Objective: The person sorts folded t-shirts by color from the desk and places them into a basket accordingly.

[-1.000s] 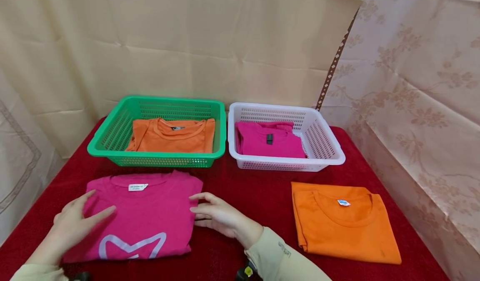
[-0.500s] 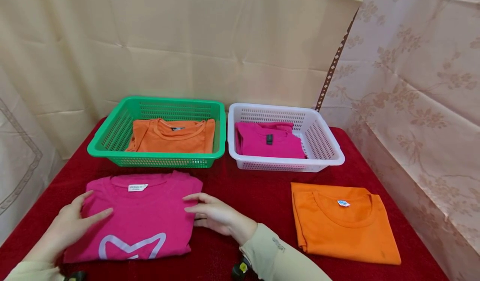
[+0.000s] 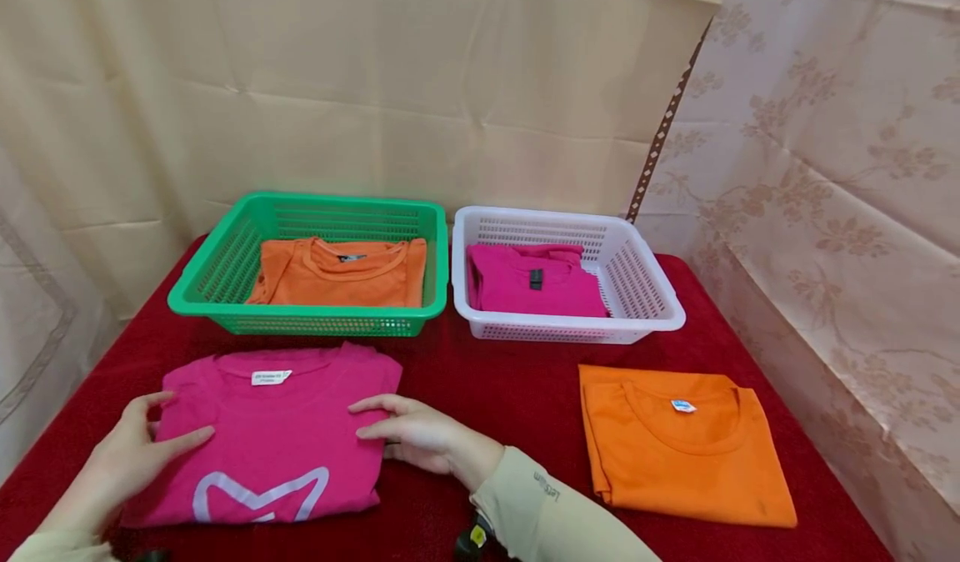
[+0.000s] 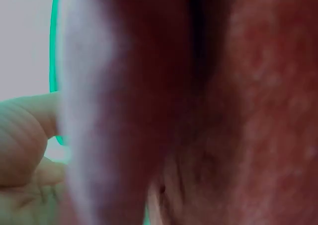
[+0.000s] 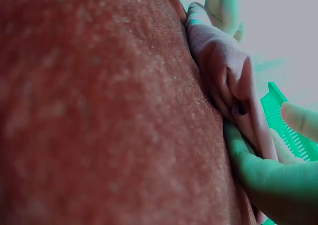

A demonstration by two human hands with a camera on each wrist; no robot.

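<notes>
A folded pink T-shirt with a white neck label and a pale star outline lies at the front left. My left hand is at its left edge, thumb stretched over the cloth and the other fingers bent down beside the edge. From the other side, my right hand straddles the right edge. The right wrist view shows a finger under the shirt's fold, while another stands apart above it. A blurred shape fills much of the left wrist view beside part of a hand.
Behind the shirt stands a green basket holding a folded orange shirt. Beside it is a white basket with a folded pink shirt. Another folded orange T-shirt lies at the right on the red tablecloth.
The right hand has slid left, its upper fingers now farther over the pink T-shirt. The left hand's fingers have dropped lower beside the left edge. The shirt has barely shifted.
</notes>
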